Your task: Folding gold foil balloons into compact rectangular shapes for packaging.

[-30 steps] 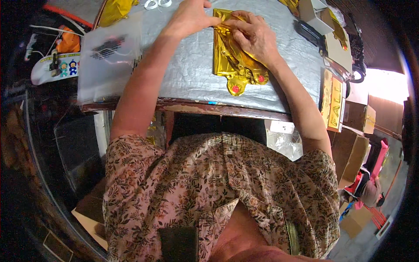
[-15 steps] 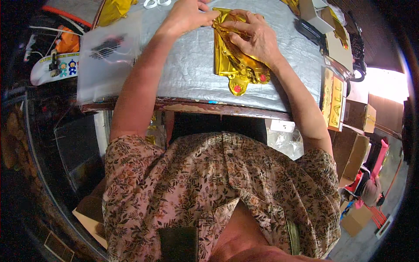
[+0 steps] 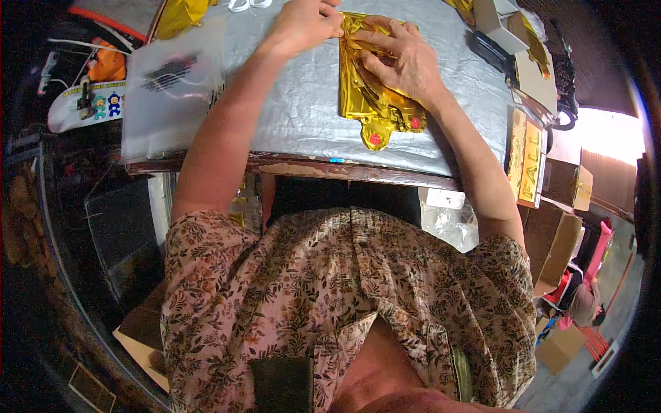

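A flat, folded gold foil balloon point(image 3: 358, 96) lies on the silver-grey table cover, wrinkled, with a rounded tab and two red spots at its near end. My right hand point(image 3: 406, 65) rests on its right side, fingers spread and bent across the foil. At the far left corner of the balloon is my left hand point(image 3: 303, 29), its fingers curled together close to the foil edge. Whatever those fingertips pinch, if anything, is too small to make out. The far end of the balloon is partly covered by my right fingers.
Clear plastic sleeves point(image 3: 169, 89) lie on the table's left. More gold foil point(image 3: 180, 17) and white ring-shaped loops point(image 3: 249, 5) are at the far left. On the right stand an open white box point(image 3: 497, 26), a black object point(image 3: 490, 51) and a yellow-printed box point(image 3: 529, 158).
My left hand has shifted slightly, its fingers curling more tightly by the foil's corner. My right hand stays almost still on the balloon.
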The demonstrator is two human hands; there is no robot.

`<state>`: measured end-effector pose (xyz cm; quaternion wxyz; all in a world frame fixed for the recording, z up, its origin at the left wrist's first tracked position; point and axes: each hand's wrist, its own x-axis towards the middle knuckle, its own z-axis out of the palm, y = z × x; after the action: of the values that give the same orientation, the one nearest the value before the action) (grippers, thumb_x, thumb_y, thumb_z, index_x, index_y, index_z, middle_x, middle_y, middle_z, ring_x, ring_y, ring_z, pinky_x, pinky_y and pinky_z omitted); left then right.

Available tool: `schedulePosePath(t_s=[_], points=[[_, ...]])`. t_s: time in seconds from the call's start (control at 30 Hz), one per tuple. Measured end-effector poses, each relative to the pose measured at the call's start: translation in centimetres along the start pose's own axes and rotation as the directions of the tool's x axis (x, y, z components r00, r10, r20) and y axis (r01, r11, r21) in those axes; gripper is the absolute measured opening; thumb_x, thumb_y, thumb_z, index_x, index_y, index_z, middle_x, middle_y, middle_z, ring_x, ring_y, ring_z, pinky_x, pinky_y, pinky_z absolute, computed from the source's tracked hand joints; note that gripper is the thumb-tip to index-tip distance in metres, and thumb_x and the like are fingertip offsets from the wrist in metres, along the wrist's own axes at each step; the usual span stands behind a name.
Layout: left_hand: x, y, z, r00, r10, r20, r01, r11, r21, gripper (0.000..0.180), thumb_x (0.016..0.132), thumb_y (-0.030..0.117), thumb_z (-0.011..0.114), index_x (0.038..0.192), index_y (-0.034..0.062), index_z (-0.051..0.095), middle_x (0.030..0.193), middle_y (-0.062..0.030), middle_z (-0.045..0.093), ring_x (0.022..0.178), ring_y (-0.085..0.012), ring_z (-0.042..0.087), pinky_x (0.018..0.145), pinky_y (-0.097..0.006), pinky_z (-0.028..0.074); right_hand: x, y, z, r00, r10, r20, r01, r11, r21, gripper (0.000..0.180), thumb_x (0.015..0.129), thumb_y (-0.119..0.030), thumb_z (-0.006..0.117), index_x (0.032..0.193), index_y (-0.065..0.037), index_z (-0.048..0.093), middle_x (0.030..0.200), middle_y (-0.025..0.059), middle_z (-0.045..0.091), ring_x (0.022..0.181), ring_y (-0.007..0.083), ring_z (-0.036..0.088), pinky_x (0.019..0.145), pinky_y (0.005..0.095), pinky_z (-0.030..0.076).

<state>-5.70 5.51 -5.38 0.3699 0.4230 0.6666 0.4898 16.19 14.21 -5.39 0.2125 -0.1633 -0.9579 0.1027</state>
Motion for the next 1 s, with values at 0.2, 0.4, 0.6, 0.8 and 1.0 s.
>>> schedulePosePath(t_s=[0.2, 0.4, 0.6, 0.8, 1.0], points=[[0.8, -1.6, -0.9, 0.997, 0.061, 0.041, -0.057, 0.995, -0.084, 0.033, 0.096, 0.010, 0.069, 0.122, -0.0061, 0.059, 0.097, -0.0110, 0.070, 0.090, -0.0169, 0.071, 0.076, -0.031, 0.057, 0.1, -0.1, 0.1, 1.000, -0.005, 0.004, 0.005, 1.000, 0.000, 0.035, 0.090, -0.032, 0.069, 0.125, -0.028, 0.075, 0.142, -0.0005, 0.061, 0.114, 0.0296, 0.061, 0.097, 0.0421, 0.055], [-0.4, 1.2, -0.5, 0.960, 0.243, 0.137, -0.257, 0.961, 0.099, 0.020, 0.094, 0.006, 0.069, 0.111, -0.0046, 0.072, 0.101, -0.0104, 0.072, 0.095, -0.0208, 0.070, 0.080, -0.033, 0.055, -0.1, -0.1, 0.0, 1.000, 0.014, 0.001, -0.014, 1.000, -0.016, 0.035, 0.091, -0.033, 0.069, 0.125, -0.028, 0.075, 0.140, -0.0004, 0.062, 0.115, 0.0293, 0.061, 0.097, 0.0419, 0.055], [0.3, 0.7, -2.9, 0.782, 0.516, 0.349, -0.614, 0.734, 0.290, 0.017, 0.092, 0.005, 0.070, 0.107, 0.0039, 0.077, 0.109, -0.0110, 0.071, 0.106, -0.0274, 0.067, 0.090, -0.036, 0.053, 0.0, -0.3, -0.2, 1.000, 0.020, 0.004, -0.020, 0.999, -0.030, 0.035, 0.092, -0.034, 0.069, 0.127, -0.029, 0.074, 0.139, -0.0008, 0.063, 0.113, 0.0296, 0.061, 0.095, 0.0416, 0.056], [0.5, 3.2, -3.5, 0.772, 0.417, 0.480, -0.608, 0.705, 0.365, 0.014, 0.093, 0.009, 0.071, 0.104, 0.0029, 0.077, 0.114, -0.0110, 0.070, 0.104, -0.0265, 0.068, 0.089, -0.037, 0.053, -0.3, 0.2, 0.2, 1.000, 0.019, -0.010, -0.019, 0.999, -0.046, 0.036, 0.092, -0.035, 0.068, 0.128, -0.030, 0.073, 0.140, -0.0017, 0.062, 0.112, 0.0295, 0.061, 0.093, 0.0417, 0.057], [2.0, 3.2, -4.4, 0.670, 0.440, 0.598, -0.713, 0.606, 0.353, 0.015, 0.092, 0.013, 0.072, 0.103, 0.0034, 0.078, 0.116, -0.0099, 0.069, 0.104, -0.0283, 0.067, 0.089, -0.038, 0.053, -0.3, 0.4, 0.5, 1.000, 0.006, -0.026, -0.008, 0.999, -0.047, 0.035, 0.092, -0.035, 0.068, 0.126, -0.030, 0.074, 0.142, -0.0028, 0.061, 0.113, 0.0286, 0.061, 0.094, 0.0418, 0.056]])
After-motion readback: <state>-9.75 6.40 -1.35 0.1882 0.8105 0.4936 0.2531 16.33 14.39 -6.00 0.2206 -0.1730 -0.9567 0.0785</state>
